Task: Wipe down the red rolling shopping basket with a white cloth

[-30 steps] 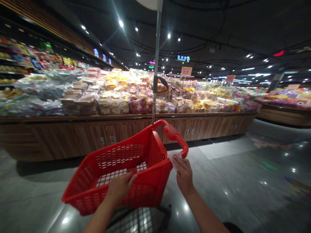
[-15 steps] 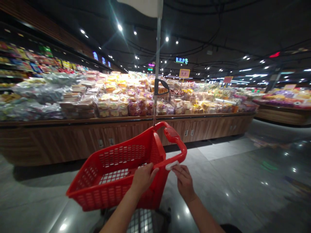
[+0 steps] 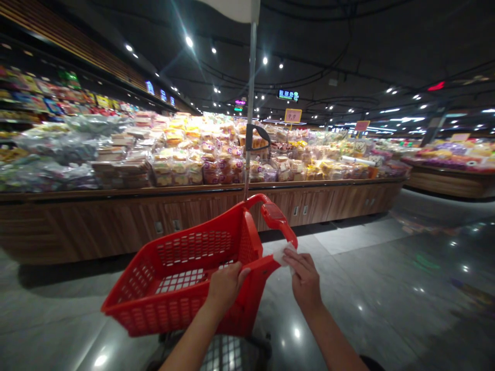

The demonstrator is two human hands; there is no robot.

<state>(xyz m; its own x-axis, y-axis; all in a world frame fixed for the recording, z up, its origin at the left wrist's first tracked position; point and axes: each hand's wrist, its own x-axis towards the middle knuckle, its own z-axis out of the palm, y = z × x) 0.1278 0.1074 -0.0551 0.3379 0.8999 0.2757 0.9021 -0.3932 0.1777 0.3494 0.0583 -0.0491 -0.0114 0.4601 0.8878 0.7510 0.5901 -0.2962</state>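
Note:
A red plastic shopping cart (image 3: pixel 154 309) stands in front of me, its basket pointing left and its handle on the right. My left hand (image 3: pixel 225 286) is closed over the near top rim of the basket, close to the handle end. With my right hand (image 3: pixel 303 275) I press a white wipe (image 3: pixel 283 254) against the near corner of the curved red handle (image 3: pixel 276 219). The fingers are bent over the wipe, which wraps partly round the bar. Inside the basket I see only its grid floor and walls.
A long wooden display counter (image 3: pixel 116 226) piled with bagged bread and snacks (image 3: pixel 220 159) runs behind the cart. A metal pole (image 3: pixel 250 93) rises at the handle. Another display (image 3: pixel 452 175) stands at far right. Grey tiled floor (image 3: pixel 371 293) stretches out on the right.
My right hand has slid the wipe along the handle bar, rightward and slightly up, to its corner. My left hand keeps its hold on the rim.

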